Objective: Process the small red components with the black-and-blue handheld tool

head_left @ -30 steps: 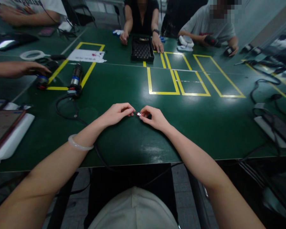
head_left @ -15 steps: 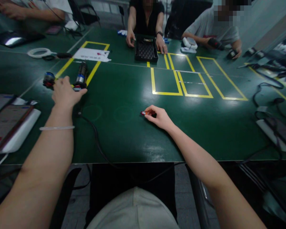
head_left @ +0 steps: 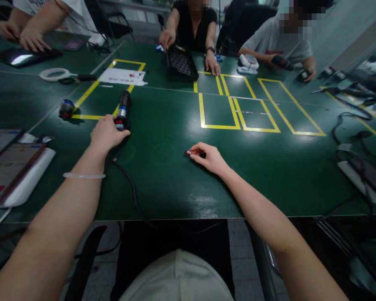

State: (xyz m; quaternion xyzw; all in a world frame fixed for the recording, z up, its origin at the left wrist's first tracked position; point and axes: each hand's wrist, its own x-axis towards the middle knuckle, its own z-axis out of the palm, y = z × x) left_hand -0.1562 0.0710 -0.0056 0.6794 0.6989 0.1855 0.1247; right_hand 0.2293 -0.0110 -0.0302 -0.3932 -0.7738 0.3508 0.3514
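Observation:
My left hand point(head_left: 106, 133) has its fingers around the lower end of a black cylindrical device point(head_left: 124, 104) with a blue band and a red part at its base. The fingertips are partly hidden behind it. A shorter black cylinder point(head_left: 66, 108) with a blue band and some red stands apart to the left. Just above the green table point(head_left: 163, 184), or resting on it, my right hand point(head_left: 209, 156) pinches a small red and orange piece point(head_left: 188, 153), too small to name.
A black cable point(head_left: 130, 179) runs near my left wrist. Yellow tape rectangles point(head_left: 221, 126) mark the table. Across it, a person holds a black tray point(head_left: 182, 62). A white-ringed magnifier point(head_left: 54, 75) and a paper sheet point(head_left: 122, 76) lie far left. Tablets point(head_left: 15, 163) are at left.
My left hand and the long cylinder have moved right, away from the shorter one. My right hand stays nearly still. The person opposite has tilted the black tray.

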